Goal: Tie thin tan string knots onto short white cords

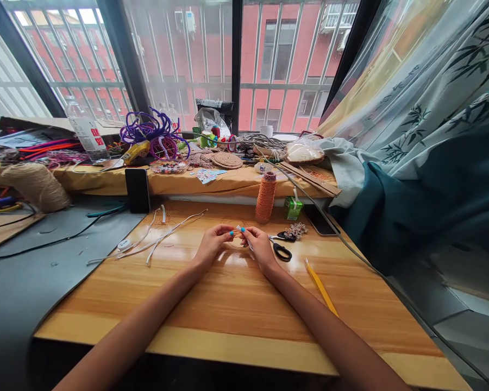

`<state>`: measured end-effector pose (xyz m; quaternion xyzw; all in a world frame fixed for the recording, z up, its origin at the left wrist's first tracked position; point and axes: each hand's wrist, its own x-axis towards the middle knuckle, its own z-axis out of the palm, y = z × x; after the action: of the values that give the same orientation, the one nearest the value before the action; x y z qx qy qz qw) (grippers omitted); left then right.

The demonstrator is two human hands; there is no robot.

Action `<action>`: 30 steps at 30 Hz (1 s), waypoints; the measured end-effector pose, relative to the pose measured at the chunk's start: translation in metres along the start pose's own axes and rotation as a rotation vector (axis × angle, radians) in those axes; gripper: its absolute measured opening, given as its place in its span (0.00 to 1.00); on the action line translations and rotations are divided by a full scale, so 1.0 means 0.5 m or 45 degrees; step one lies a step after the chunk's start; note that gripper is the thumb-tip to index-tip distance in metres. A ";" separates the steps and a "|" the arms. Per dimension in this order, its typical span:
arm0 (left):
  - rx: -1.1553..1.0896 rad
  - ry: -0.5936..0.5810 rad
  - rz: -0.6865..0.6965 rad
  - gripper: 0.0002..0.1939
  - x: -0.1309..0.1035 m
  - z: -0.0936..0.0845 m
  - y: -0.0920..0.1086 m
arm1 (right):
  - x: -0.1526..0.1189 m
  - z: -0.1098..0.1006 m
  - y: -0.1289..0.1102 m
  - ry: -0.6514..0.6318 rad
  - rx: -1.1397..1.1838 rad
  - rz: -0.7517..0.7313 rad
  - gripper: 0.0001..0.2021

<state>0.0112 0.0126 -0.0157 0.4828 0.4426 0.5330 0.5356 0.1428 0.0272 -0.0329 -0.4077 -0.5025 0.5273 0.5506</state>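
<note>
Near the middle of the wooden table, my left hand and my right hand almost meet. Both are closed, with thumbs and fingertips pinched on a small piece of white cord and thin orange thread between them. The fingers hide most of this small work. Black-handled scissors lie just right of my right hand. Behind it stands an upright cone of orange thread. White cords lie loose to the left of my left hand.
Yellow tweezers lie at the right, beside my right forearm. A green box and a dark phone are at the back right. Another phone leans upright against the cluttered ledge. A cable crosses the right side.
</note>
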 end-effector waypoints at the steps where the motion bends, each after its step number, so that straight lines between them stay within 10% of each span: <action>1: 0.011 0.000 0.003 0.12 0.000 0.000 0.000 | 0.000 0.000 0.000 0.001 -0.002 -0.002 0.09; 30: 0.471 -0.048 0.224 0.07 0.002 -0.002 -0.018 | -0.005 0.004 -0.010 -0.059 -0.070 0.001 0.10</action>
<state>0.0116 0.0142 -0.0248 0.6197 0.4788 0.4783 0.3974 0.1417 0.0241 -0.0278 -0.4106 -0.5292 0.5229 0.5272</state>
